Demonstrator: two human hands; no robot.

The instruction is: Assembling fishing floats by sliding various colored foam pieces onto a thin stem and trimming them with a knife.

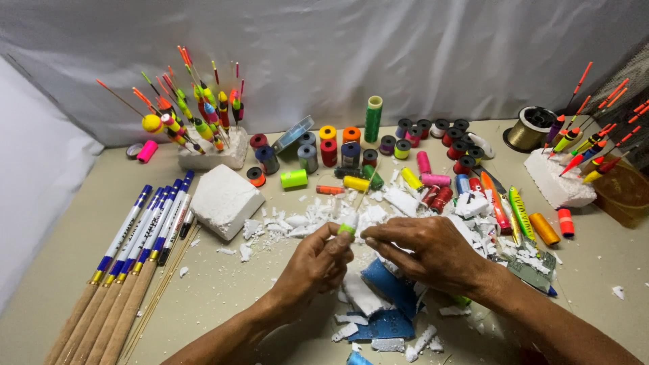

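Observation:
My left hand (316, 263) grips a small white foam float body with a green band (348, 226), held upright over the table. A thin stick (367, 186) rises from its top. My right hand (426, 251) reaches in from the right, its fingertips pinched right beside the float, touching it or its stem. Below both hands lie blue sheets (390, 297) strewn with white foam scraps (362, 295).
Several cork-handled rods (128, 260) lie at left beside a white foam block (224, 199). Finished floats stand in foam bases at back left (209, 154) and right (558, 181). Thread spools (351, 154) fill the middle back. A gold line spool (529, 130) sits far right.

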